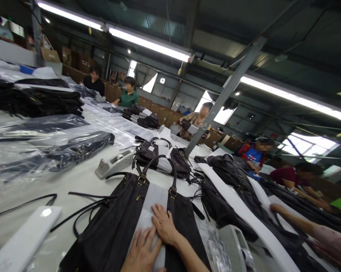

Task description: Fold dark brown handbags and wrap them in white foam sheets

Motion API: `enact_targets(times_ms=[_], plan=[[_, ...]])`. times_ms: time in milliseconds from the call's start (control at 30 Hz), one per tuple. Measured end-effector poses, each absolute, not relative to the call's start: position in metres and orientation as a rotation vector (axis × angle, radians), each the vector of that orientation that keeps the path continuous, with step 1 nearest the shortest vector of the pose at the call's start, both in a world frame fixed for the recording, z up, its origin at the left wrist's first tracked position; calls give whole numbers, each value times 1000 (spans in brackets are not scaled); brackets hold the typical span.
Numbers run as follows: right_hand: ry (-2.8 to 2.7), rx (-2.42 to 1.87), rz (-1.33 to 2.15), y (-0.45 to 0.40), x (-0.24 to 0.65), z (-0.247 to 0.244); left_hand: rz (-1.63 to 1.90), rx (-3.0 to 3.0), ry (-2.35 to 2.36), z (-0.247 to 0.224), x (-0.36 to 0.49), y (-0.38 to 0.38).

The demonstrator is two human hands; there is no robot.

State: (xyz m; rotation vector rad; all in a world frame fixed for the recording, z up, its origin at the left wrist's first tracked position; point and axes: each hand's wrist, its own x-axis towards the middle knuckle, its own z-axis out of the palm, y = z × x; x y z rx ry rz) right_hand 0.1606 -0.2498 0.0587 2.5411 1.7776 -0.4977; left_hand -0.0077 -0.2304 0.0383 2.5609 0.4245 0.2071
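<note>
A dark handbag (113, 223) lies flat on the table in front of me, its two handles (152, 166) pointing away. Down its middle runs a pale wrapping strip (155, 194). My left hand (143, 247) rests on the strip with fingers spread, close to the bottom of the view. Just beyond it, my right hand (165, 223) presses flat on the strip and the bag, fingers stretched out. The hands are touching or nearly so. Loose dark straps (85, 206) trail from the bag's left side.
Beyond lies another dark bag (176, 162), beside a tape dispenser (115, 162). A second dispenser (235, 245) stands at right, near piled bags (230, 189). Plastic-wrapped bags (79, 151) lie left. A co-worker's arm (295, 219) reaches in from the right. A metal post (224, 98) rises from the table.
</note>
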Motion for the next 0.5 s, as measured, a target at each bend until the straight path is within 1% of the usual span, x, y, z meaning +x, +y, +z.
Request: enact_targets(times_ms=[67,167,267,367,433,500], plan=[[1745,2587,-545,-253,159,53,208,2556,420,40,-9,-232],[1738,2615,-556,-259,153,68,220,2536,430,44,-12,-233],[1677,2639,-341,-280,145,98,206,2502,438,47,-15,-234],[1461,2654,-85,-322,143,117,247,2456,451,45,-18,-235],[1270,2658,-46,-355,146,114,306,2430,458,42,-20,-237],[1188,2671,-65,-383,151,100,350,2423,467,37,-22,-239]])
